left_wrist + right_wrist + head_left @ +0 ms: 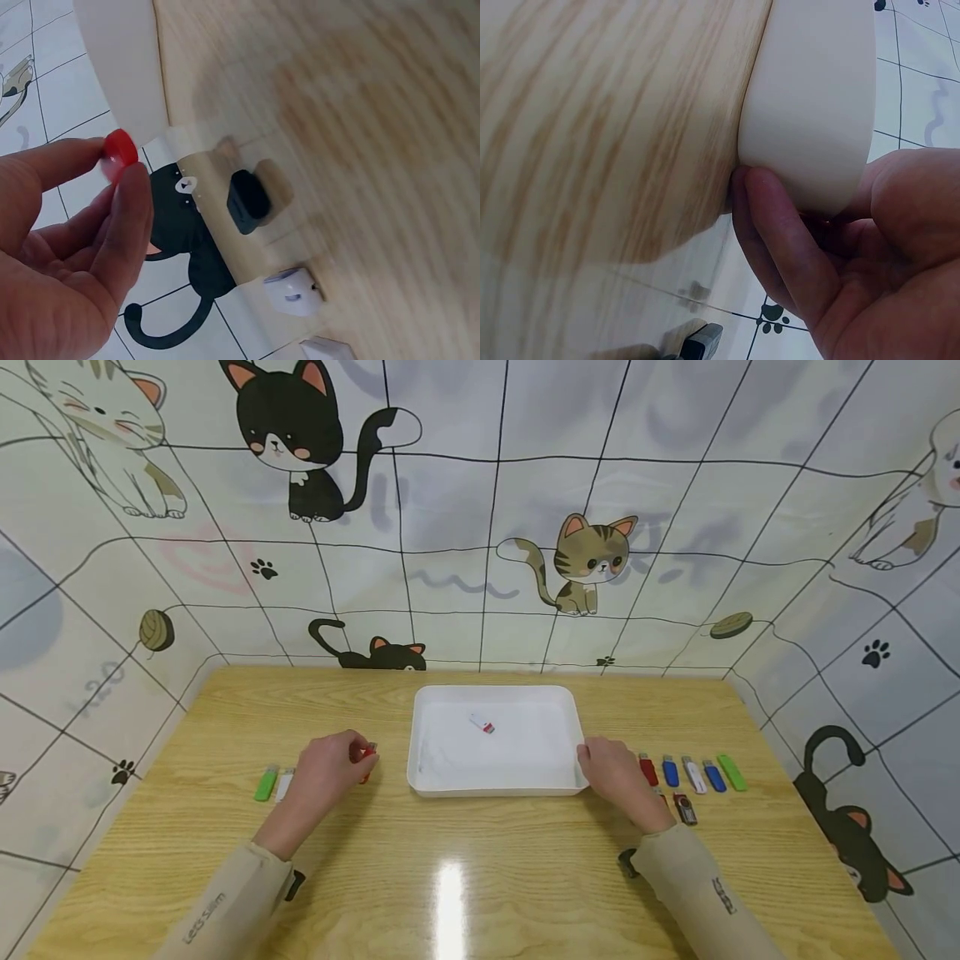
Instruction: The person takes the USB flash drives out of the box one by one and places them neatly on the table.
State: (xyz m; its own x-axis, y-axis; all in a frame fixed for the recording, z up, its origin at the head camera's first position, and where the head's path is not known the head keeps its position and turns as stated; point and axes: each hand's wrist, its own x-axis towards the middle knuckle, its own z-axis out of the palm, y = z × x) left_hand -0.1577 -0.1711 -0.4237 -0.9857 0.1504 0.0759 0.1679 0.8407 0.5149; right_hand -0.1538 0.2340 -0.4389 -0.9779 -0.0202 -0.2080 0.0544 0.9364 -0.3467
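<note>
My left hand (330, 772) pinches a red USB stick (368, 751) between thumb and fingertips, left of the white tray (497, 792). In the left wrist view the red USB stick (120, 156) is held above the table. My right hand (618, 772) grips the tray's right edge near the front corner. Seen from the right wrist, its fingers (787, 225) lie against the tray wall (810, 97), low near the tabletop, and the thumb is partly hidden behind it. A white-and-red USB stick (482, 723) lies inside the tray.
Left of the left hand lie a green USB stick (266, 783) and a white one (284, 784); a dark one (248, 202) shows in the left wrist view. Beyond the right hand are several sticks, including a blue (670, 771), a green (732, 772) and a dark-and-silver one (685, 809).
</note>
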